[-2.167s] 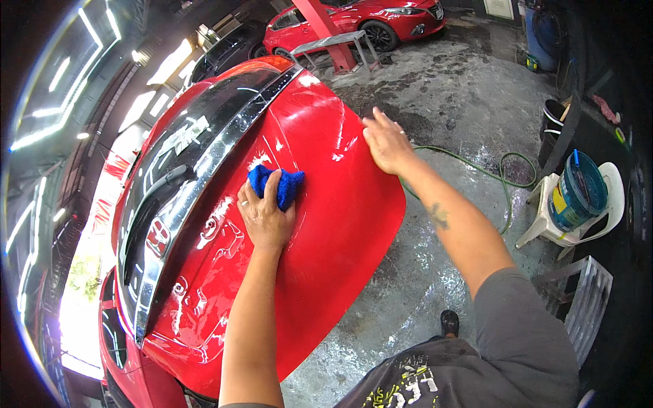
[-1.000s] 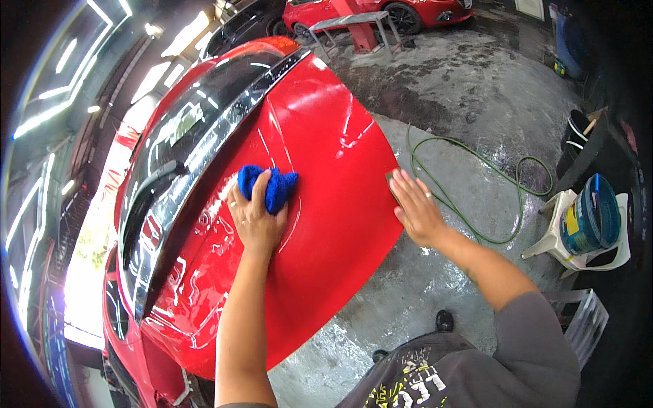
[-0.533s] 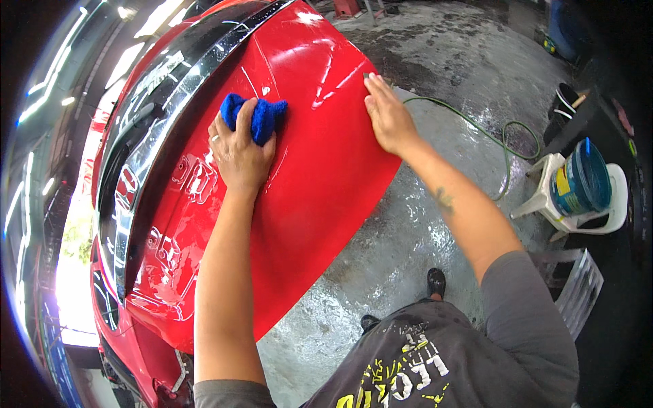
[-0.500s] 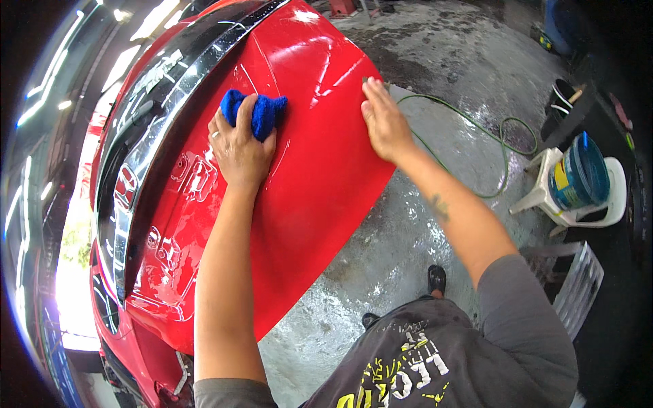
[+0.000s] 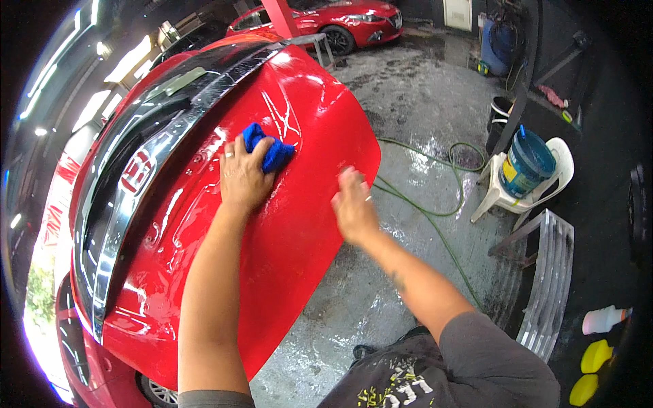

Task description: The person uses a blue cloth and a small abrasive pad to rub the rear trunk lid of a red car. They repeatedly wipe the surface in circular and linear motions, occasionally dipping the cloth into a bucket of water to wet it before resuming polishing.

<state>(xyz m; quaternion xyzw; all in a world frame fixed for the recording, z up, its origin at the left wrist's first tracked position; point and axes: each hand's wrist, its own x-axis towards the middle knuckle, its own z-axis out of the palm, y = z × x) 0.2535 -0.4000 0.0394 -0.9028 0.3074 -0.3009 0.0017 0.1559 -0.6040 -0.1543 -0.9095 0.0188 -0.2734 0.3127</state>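
Note:
A glossy red car body panel (image 5: 292, 224) with wet streaks lies under both my hands. My left hand (image 5: 246, 178), a ring on one finger, presses a bunched blue cloth (image 5: 275, 155) onto it, fingers and thumb around the cloth. Over the panel's right part is my right hand (image 5: 354, 209), also wearing a ring. Motion blurs its fingertips, so I cannot see whether they hold something. A chrome strip with a badge (image 5: 137, 170) runs along the panel's left side.
Right of the car a green hose (image 5: 435, 211) curls over the wet grey floor. A teal bucket (image 5: 527, 163) stands on a white plastic chair (image 5: 561, 156), near a metal bench (image 5: 544, 285). Yellow sponges (image 5: 595, 357) and a bottle (image 5: 602, 319) lie lower right. Another red car (image 5: 354, 20) is parked behind.
My right hand has come back from the panel's far right edge, toward me and leftward. The blue cloth stays under my left hand. The whole view has shifted, showing more of the background.

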